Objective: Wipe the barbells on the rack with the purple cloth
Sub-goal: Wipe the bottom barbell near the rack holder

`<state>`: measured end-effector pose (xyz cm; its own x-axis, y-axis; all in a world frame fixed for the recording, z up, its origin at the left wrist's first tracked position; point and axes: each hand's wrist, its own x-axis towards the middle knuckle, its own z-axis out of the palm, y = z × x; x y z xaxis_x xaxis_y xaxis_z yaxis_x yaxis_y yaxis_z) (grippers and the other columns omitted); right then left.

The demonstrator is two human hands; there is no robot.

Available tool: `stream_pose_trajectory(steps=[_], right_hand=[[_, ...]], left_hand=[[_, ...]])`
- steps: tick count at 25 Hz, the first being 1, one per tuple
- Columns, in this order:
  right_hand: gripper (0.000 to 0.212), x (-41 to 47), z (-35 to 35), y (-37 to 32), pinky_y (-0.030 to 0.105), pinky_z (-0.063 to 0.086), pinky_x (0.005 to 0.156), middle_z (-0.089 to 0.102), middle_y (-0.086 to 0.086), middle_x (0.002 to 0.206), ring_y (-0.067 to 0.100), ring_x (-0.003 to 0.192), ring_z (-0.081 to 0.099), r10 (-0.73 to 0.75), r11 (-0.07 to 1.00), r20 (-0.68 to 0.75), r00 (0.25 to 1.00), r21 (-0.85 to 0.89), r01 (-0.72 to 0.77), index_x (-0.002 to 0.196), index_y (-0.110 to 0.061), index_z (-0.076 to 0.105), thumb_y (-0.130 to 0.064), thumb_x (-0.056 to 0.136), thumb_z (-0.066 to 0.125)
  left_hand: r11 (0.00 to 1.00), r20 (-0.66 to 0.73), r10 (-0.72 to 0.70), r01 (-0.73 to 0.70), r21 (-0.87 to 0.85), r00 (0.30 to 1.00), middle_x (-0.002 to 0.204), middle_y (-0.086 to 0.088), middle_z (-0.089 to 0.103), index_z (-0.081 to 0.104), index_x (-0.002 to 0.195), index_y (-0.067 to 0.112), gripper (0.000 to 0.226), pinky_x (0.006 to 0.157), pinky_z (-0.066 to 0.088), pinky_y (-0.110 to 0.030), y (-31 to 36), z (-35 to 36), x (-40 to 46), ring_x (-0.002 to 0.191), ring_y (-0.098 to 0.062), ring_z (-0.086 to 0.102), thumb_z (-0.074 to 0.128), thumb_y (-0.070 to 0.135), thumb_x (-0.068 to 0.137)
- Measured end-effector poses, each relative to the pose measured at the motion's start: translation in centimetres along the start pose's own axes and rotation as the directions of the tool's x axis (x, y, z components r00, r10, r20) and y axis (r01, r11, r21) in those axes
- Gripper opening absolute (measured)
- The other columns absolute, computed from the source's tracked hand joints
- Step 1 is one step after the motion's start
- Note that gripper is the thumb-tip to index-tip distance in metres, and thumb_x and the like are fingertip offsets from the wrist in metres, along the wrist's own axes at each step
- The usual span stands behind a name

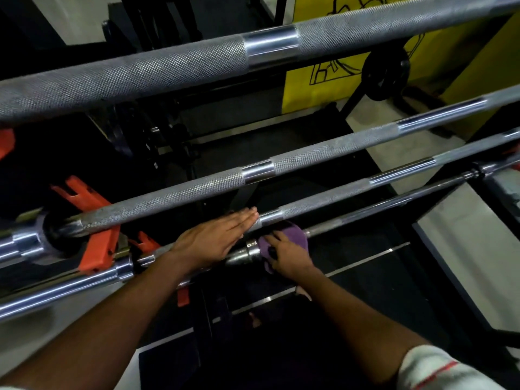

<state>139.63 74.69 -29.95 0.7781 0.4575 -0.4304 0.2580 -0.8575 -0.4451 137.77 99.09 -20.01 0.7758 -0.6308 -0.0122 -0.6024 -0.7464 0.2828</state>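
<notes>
Nearest you, your right hand (pixel 291 256) presses the purple cloth (pixel 284 240) around the lowest barbell (pixel 365 218), your left hand (pixel 216 237) lies flat, fingers together, on the next bar (pixel 323 199), two more barbells (pixel 180 192) beyond.

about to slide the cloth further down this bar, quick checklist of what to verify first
1. Purple cloth on the lowest bar: ok, pressed against it.
2. Right hand gripping the cloth: ok.
3. Left hand steadying: ok, flat, fingers on the bar above.
4. Path to the right along the lowest bar: ok, nothing on it in view.
5. Bar seated in the orange rack holders: cannot tell, ends hidden.
6. Cloth wrapped fully around: cannot tell, underside hidden.
</notes>
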Motion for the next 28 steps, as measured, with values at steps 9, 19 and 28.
stream_pose_trajectory(steps=[9, 19, 28], right_hand=[[0.066, 0.2, -6.1, 11.6, 0.046, 0.035, 0.117, 0.032, 0.010, 0.159, 0.035, 0.141, 0.042, 0.285, 0.958, -0.149, 0.947, 0.069, -0.278, 0.148, -0.019, 0.044, -0.027, 0.086, 0.061], [0.068, -3.9, -2.6, -0.1, 0.012, 0.015, 0.114, 0.023, 0.003, 0.166, 0.019, 0.150, 0.029, -0.078, 0.959, 0.064, 0.995, 0.277, 0.058, 0.156, -0.016, 0.033, -0.011, 0.095, 0.062], [0.044, -13.1, -15.7, 0.5, 0.028, 0.049, 0.101, 0.069, -0.014, 0.120, 0.006, 0.113, 0.064, -0.310, 0.911, 0.113, 0.944, 0.321, 0.260, 0.125, -0.031, 0.065, -0.020, 0.083, 0.071]], left_hand=[[1.000, -0.026, 0.009, -0.010, -0.021, 1.000, 0.166, -0.003, 0.016, 0.016, 0.159, 0.012, 0.057, 0.123, 0.021, -0.032, -0.2, 0.2, 0.0, 0.153, -0.009, 0.014, 0.031, 0.022, 0.105], [1.000, -0.041, -0.012, 0.013, 0.015, 0.999, 0.165, -0.002, 0.020, 0.020, 0.159, 0.013, 0.056, 0.120, 0.028, -0.034, 0.2, 0.0, 0.0, 0.151, -0.011, 0.020, 0.033, 0.026, 0.106], [0.958, -0.026, 0.013, -0.020, -0.285, 1.000, 0.148, 0.003, 0.051, 0.046, 0.147, 0.024, 0.067, 0.118, 0.032, -0.038, 9.1, 0.6, 2.8, 0.139, -0.010, 0.043, 0.055, 0.063, 0.093]])
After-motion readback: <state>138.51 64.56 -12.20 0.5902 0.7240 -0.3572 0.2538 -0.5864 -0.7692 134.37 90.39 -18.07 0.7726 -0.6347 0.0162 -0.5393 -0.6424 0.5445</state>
